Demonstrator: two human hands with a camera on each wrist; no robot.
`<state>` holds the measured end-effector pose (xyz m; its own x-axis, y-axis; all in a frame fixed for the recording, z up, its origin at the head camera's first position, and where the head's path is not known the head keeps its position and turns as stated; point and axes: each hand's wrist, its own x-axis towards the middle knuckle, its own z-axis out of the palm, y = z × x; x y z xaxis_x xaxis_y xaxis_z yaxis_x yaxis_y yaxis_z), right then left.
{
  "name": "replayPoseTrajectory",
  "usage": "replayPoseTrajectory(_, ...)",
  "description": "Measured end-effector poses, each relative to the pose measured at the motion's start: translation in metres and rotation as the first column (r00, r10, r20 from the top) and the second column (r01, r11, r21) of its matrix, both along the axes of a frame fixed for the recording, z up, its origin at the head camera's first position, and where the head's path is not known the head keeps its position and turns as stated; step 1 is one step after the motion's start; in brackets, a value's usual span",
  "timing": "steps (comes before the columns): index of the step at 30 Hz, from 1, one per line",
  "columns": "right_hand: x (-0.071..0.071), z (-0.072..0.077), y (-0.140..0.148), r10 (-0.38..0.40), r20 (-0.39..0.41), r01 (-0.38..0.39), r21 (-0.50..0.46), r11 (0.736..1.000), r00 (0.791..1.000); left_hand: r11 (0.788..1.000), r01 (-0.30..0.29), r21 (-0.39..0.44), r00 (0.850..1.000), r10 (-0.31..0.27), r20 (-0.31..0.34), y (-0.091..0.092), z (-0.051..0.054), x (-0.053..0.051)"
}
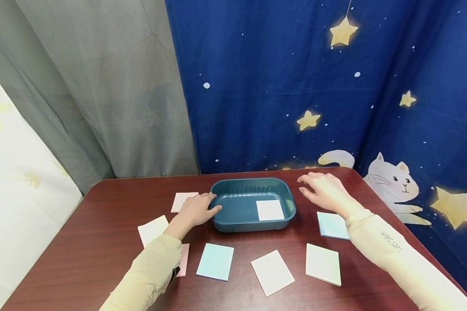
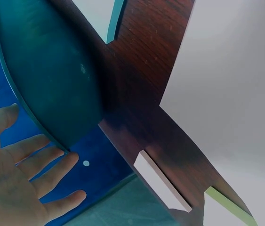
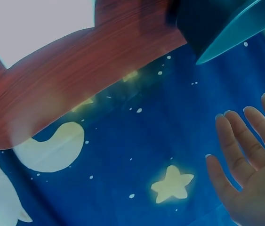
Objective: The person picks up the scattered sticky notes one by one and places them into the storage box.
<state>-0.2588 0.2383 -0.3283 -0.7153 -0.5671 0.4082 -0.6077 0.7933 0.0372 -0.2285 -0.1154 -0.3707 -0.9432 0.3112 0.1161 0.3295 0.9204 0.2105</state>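
A dark teal plastic basin [image 1: 233, 226] stands near the far side of the table, with a white square note pad [image 1: 270, 210] lying in its right half. My left hand [image 1: 196, 210] is at the basin's left end, its fingers over the rim. In the left wrist view those fingers [image 2: 59, 162] are spread and fairly straight beside the rim. My right hand [image 1: 327, 190] hovers to the right of the basin, apart from it, holding nothing. The right wrist view shows its fingers [image 3: 238, 150] loosely extended. Below it lies a light blue note pad [image 1: 332, 224].
Several pads lie around the basin: pale pink [image 1: 183, 201], cream [image 1: 153, 230], pink [image 1: 184, 260] partly behind the left sleeve, aqua [image 1: 215, 261], off-white [image 1: 273, 273] and pale green [image 1: 323, 264]. A blue starry curtain [image 1: 257, 86] hangs behind the brown table [image 1: 81, 250].
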Motion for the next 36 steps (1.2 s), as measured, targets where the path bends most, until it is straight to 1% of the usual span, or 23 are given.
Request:
replayPoseTrajectory(5, 0.005, -0.003, 0.014, 0.004, -0.009, -0.004, -0.004, 1.0, 1.0, 1.0, -0.002, 0.003, 1.0, 0.002, 0.003, 0.0, 0.0, 0.0)
replayPoseTrajectory(8, 0.007, -0.007, 0.022, -0.005, 0.011, 0.005, -0.003, 1.0, 1.0, 1.0, -0.002, -0.003, 1.0, 0.002, -0.001, 0.0, 0.001, 0.0)
replayPoseTrajectory(11, 0.01, -0.01, 0.029, -0.014, 0.05, 0.014, 0.0, 1.0, 0.999, 1.0, -0.004, -0.01, 1.0, 0.004, -0.002, 0.0, 0.001, 0.0)
replayPoseTrajectory(15, 0.013, -0.017, 0.04, -0.039, 0.133, 0.036, 0.025, 0.999, 0.99, 1.0, -0.003, -0.016, 1.0, 0.003, 0.002, 0.0, 0.001, 0.0)
replayPoseTrajectory(18, 0.015, -0.023, 0.048, -0.085, 0.215, 0.074, 0.059, 0.996, 0.973, 1.0, -0.002, -0.018, 1.0, 0.002, 0.003, 0.0, 0.001, 0.001)
replayPoseTrajectory(21, 0.015, -0.028, 0.057, -0.133, 0.301, 0.112, 0.087, 0.99, 0.944, 1.0, -0.003, -0.018, 1.0, 0.004, 0.004, 0.0, 0.001, 0.001)
replayPoseTrajectory(23, 0.015, -0.032, 0.063, -0.148, 0.353, 0.12, 0.102, 0.988, 0.924, 1.0, -0.003, -0.02, 1.0, 0.003, 0.003, 0.0, 0.0, 0.0)
replayPoseTrajectory(25, 0.014, -0.037, 0.068, -0.152, 0.389, 0.119, 0.107, 0.987, 0.909, 1.0, -0.004, -0.021, 1.0, 0.004, 0.004, 0.0, 0.0, 0.0)
replayPoseTrajectory(28, 0.013, -0.043, 0.076, -0.139, 0.421, 0.108, 0.097, 0.989, 0.896, 1.0, -0.004, -0.025, 1.0, 0.004, 0.006, 0.001, 0.0, 0.0)
replayPoseTrajectory(33, 0.014, -0.053, 0.084, -0.123, 0.444, 0.099, 0.077, 0.992, 0.888, 1.0, -0.003, -0.031, 1.0, 0.004, 0.008, 0.001, 0.0, -0.001)
replayPoseTrajectory(36, 0.014, -0.058, 0.087, -0.133, 0.472, 0.105, 0.086, 0.991, 0.872, 1.0, -0.004, -0.025, 1.0, 0.004, 0.007, 0.001, 0.0, -0.001)
